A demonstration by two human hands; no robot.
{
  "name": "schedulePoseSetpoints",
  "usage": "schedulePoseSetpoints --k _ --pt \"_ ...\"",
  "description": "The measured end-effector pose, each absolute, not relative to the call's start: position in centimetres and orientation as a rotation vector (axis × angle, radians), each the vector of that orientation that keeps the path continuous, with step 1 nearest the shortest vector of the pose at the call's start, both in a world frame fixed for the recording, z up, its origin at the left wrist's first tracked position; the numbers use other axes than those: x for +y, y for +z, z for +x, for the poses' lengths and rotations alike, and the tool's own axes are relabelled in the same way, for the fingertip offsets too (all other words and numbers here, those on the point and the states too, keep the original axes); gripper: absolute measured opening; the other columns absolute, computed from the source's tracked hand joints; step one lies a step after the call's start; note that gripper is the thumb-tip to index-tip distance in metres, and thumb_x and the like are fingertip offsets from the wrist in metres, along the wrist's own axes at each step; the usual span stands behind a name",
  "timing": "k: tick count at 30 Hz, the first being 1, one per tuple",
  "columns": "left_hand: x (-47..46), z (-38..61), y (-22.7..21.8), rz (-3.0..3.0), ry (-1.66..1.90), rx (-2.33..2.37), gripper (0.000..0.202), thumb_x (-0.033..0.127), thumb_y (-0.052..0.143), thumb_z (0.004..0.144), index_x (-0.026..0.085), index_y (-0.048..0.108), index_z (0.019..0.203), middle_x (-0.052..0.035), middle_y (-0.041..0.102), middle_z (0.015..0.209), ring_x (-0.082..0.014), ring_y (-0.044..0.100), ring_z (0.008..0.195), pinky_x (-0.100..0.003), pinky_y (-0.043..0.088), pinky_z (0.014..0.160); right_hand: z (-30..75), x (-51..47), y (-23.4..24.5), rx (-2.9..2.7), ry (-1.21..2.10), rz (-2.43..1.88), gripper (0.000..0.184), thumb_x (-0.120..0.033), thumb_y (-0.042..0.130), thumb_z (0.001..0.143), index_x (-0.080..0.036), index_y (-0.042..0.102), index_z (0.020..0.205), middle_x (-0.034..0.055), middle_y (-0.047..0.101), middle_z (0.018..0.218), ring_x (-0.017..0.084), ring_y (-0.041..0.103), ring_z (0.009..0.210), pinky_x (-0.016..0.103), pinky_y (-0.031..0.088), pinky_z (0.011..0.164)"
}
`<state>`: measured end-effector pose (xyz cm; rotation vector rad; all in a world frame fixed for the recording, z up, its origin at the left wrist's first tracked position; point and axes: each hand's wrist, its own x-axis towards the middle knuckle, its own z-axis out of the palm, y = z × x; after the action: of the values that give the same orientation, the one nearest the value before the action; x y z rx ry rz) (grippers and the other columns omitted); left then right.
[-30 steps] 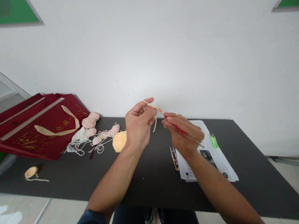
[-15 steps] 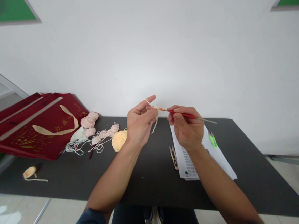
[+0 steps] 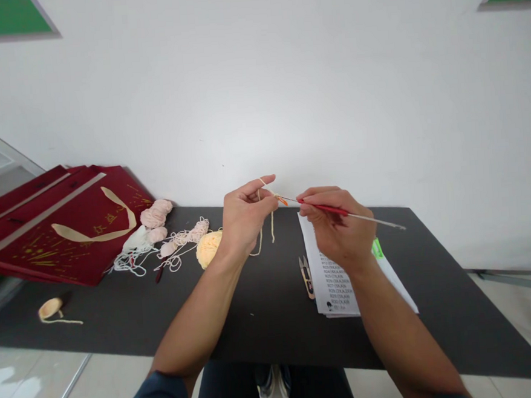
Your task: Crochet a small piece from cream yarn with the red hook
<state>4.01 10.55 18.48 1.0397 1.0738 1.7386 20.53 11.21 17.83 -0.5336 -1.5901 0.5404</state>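
My left hand [image 3: 247,218] is closed, pinching a small piece of cream crochet work between thumb and fingers. Cream yarn [image 3: 272,229] loops over its raised index finger and hangs below. An orange stitch marker [image 3: 282,201] sticks out beside the fingertips. In my right hand [image 3: 340,224] is a crochet hook [image 3: 332,209] with a red grip, held like a pencil. Its thin metal tip reaches the work at the left fingertips, and its other metal end points right. The stitches themselves are too small to make out.
On the dark table [image 3: 265,320] lie a yellow yarn ball [image 3: 209,249], pink and white yarn [image 3: 156,214], a small cream crocheted piece [image 3: 50,308], thread snips [image 3: 306,278] and printed sheets [image 3: 335,279] with a green clip [image 3: 377,249]. Red bags [image 3: 77,230] stand at the left.
My right hand has moved slightly right and down, drawing the hook back a little. The orange marker now hangs lower, and more yarn shows below my left hand.
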Motion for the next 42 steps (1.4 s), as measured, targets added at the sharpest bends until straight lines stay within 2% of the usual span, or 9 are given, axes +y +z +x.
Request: schedulePoseSetpoints --k 6,14,22,26,29,32,38,42 --pt "10.7 4.4 18.0 1.157 1.876 1.196 0.039 0.009 0.073 0.07 0.019 0.081 0.107 0.0019 0.066 0.074 -0.0073 0.047 0.059 -0.024 0.036 0.055 19.4 10.2 17.3 -1.583 0.441 -0.615 0.018 -0.021 0.072 0.094 -0.03 0.074 0.109 0.0036 0.078 0.106 0.017 0.077 0.084 0.034 0.067 0.074" --pt "10.7 4.8 18.0 1.113 1.889 1.131 0.032 0.011 0.075 0.071 0.019 0.079 0.103 0.0034 0.066 0.072 -0.0053 0.044 0.054 -0.022 0.036 0.053 19.7 10.3 17.4 -1.595 0.334 -0.608 0.017 -0.018 0.071 0.094 -0.027 0.072 0.108 0.0031 0.079 0.104 0.015 0.077 0.076 0.031 0.067 0.07" --pt "10.0 5.0 18.1 1.322 1.938 1.39 0.027 0.01 0.069 0.074 0.018 0.08 0.097 0.0023 0.066 0.07 -0.0081 0.052 0.059 -0.024 0.043 0.058 19.6 9.9 17.8 -1.691 0.117 -0.61 0.019 -0.014 0.073 0.092 -0.026 0.072 0.106 0.0039 0.082 0.101 0.017 0.079 0.083 0.031 0.067 0.075" --pt "9.8 4.8 18.2 1.484 1.922 1.399 0.027 0.008 0.068 0.073 0.019 0.081 0.093 0.001 0.069 0.075 -0.0082 0.052 0.06 -0.024 0.042 0.057 20.1 9.8 18.5 -1.582 0.387 -0.71 0.008 -0.022 0.074 0.093 -0.024 0.074 0.101 0.0031 0.08 0.095 0.013 0.075 0.068 0.027 0.063 0.061" --pt "9.8 4.0 18.5 1.476 1.79 1.284 0.03 0.007 0.069 0.07 0.02 0.082 0.094 0.0019 0.066 0.068 -0.0091 0.052 0.058 -0.024 0.041 0.055 20.7 10.1 19.3 -1.51 0.607 -0.791 0.008 -0.029 0.076 0.093 -0.021 0.075 0.091 0.0003 0.077 0.076 0.011 0.07 0.058 0.024 0.057 0.052" --pt "10.0 3.0 18.7 1.432 1.668 1.166 0.029 0.005 0.071 0.067 0.019 0.083 0.089 0.0014 0.064 0.064 -0.0097 0.053 0.056 -0.024 0.038 0.052 21.2 10.4 20.0 -1.476 0.741 -0.781 0.011 -0.029 0.079 0.09 -0.02 0.075 0.084 0.0011 0.077 0.078 0.01 0.068 0.056 0.023 0.055 0.05" --pt "10.7 1.6 18.2 1.379 1.473 0.87 0.034 0.002 0.074 0.062 0.021 0.084 0.088 0.0004 0.067 0.066 -0.011 0.058 0.061 -0.025 0.043 0.056 22.1 10.3 20.5 -1.499 0.877 -0.638 0.011 -0.014 0.08 0.085 -0.021 0.073 0.082 0.0004 0.079 0.084 0.009 0.067 0.057 0.023 0.054 0.051" --pt "10.8 1.4 18.0 1.317 1.404 0.742 0.027 0.006 0.079 0.062 0.02 0.082 0.085 -0.0005 0.068 0.066 -0.011 0.059 0.059 -0.025 0.043 0.054 22.1 10.8 20.1 -1.436 1.037 -0.523 0.01 -0.017 0.082 0.085 -0.021 0.073 0.082 0.0006 0.079 0.084 0.01 0.068 0.058 0.024 0.053 0.05"
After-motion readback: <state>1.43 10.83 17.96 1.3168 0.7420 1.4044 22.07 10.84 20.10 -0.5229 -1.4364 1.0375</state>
